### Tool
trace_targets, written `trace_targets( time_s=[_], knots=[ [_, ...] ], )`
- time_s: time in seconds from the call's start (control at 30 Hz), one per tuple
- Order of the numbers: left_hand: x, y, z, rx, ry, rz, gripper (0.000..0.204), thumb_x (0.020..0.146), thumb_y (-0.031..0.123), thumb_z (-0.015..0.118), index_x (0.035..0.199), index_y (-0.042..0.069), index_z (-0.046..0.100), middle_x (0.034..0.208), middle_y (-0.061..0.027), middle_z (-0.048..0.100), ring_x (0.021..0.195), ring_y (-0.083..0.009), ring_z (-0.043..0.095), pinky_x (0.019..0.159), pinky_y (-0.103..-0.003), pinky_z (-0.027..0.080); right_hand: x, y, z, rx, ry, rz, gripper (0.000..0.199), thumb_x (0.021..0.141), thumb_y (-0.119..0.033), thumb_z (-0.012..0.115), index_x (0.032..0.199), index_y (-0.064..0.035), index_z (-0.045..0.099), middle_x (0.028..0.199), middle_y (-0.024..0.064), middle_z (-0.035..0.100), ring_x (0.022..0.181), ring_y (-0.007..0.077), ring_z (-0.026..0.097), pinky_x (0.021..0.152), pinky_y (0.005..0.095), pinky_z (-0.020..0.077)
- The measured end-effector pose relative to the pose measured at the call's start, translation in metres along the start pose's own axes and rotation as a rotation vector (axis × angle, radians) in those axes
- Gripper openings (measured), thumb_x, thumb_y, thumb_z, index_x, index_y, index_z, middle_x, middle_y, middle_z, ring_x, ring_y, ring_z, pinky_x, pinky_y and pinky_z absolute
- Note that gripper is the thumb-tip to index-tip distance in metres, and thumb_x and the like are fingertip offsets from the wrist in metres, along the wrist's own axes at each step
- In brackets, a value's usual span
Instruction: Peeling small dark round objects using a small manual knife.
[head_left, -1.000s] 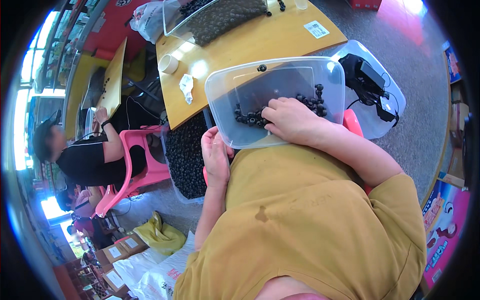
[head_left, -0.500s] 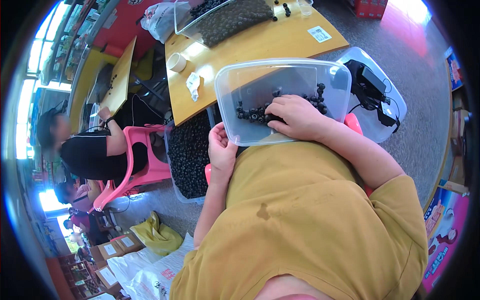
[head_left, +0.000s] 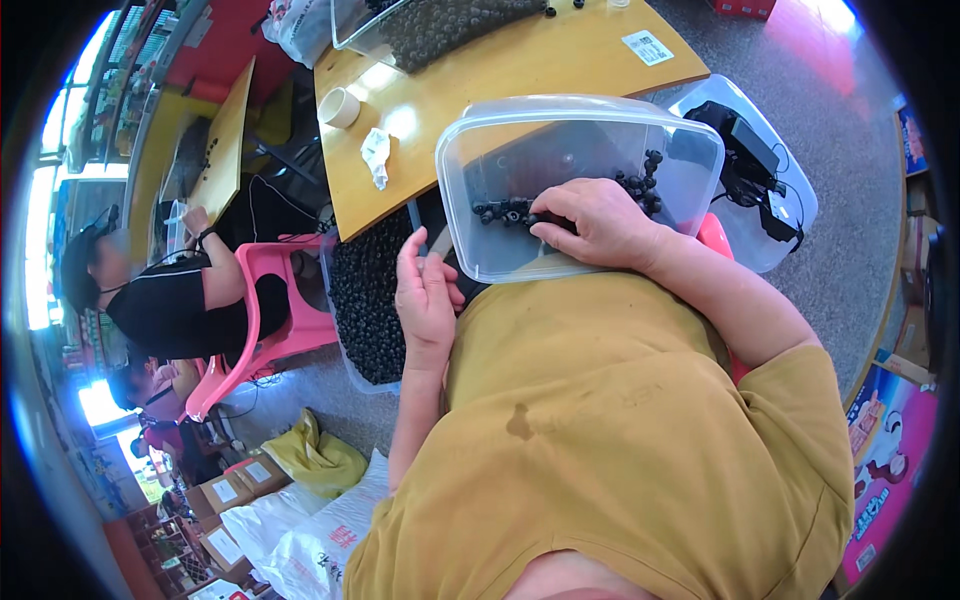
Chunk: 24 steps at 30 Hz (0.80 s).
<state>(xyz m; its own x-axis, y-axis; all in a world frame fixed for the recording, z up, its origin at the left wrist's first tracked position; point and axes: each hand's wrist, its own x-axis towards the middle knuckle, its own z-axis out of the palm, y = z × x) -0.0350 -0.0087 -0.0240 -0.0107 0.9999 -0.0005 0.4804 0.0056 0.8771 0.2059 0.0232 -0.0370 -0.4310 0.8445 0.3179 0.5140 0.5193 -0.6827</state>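
Note:
A clear plastic tub point(head_left: 580, 265) rests on my lap, against my yellow shirt. Small black round parts point(head_left: 640, 185) lie in a loose band across its bottom. Inside the tub, my right hand point(head_left: 605, 225) is closed over some of them, a dark part showing between thumb and forefinger. How many it holds is hidden. Just outside the tub's left wall, my left hand point(head_left: 428, 300) is raised with its fingers apart and nothing visible in it. Beside that hand stands a bin of many similar black parts point(head_left: 368, 310).
Ahead is a wooden table point(head_left: 500, 80) with a white cup point(head_left: 339, 107), a crumpled tissue point(head_left: 375, 157) and another clear tub of black parts point(head_left: 455, 30). A pale bin point(head_left: 790, 225) at right holds black electronics. Left, a person point(head_left: 175, 310) sits on a pink chair point(head_left: 310, 325).
My left hand has come off the tub's left wall and its fingers have spread. My right hand has shifted slightly within the tub, and the tub has moved a little right.

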Motion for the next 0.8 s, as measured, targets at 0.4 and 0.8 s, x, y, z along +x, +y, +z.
trace_targets(
  time_s=[0.4, 0.8],
  knots=[
    [0.01, -0.011, -0.003, -0.671, 0.07, -0.303, 0.03, 0.09, 0.013, 0.043, 0.118, 0.006, 0.039, 0.071, -0.0044, 0.051, 0.045, -0.0085, 0.042, 0.04, -0.022, 0.037, 0.0, 0.002, 0.005, -0.039, 0.021, 0.022, 0.02, 0.08, -0.024, 0.058, 0.087, -0.0047, 0.058, 0.078, 0.0138, 0.059, 0.077, 0.031, 0.057, 0.067, 0.0391, 0.0447],
    [0.005, -0.012, 0.005, -0.839, -0.101, -0.381, 0.02, 0.088, 0.021, 0.05, 0.101, 0.005, 0.048, 0.066, -0.0004, 0.05, 0.046, -0.0071, 0.042, 0.041, -0.019, 0.036, 0.002, -0.004, 0.007, -0.055, -0.019, -0.006, 0.022, 0.078, -0.023, 0.059, 0.089, -0.0034, 0.057, 0.081, 0.0136, 0.059, 0.078, 0.0308, 0.057, 0.069, 0.0389, 0.0448]
  ],
)
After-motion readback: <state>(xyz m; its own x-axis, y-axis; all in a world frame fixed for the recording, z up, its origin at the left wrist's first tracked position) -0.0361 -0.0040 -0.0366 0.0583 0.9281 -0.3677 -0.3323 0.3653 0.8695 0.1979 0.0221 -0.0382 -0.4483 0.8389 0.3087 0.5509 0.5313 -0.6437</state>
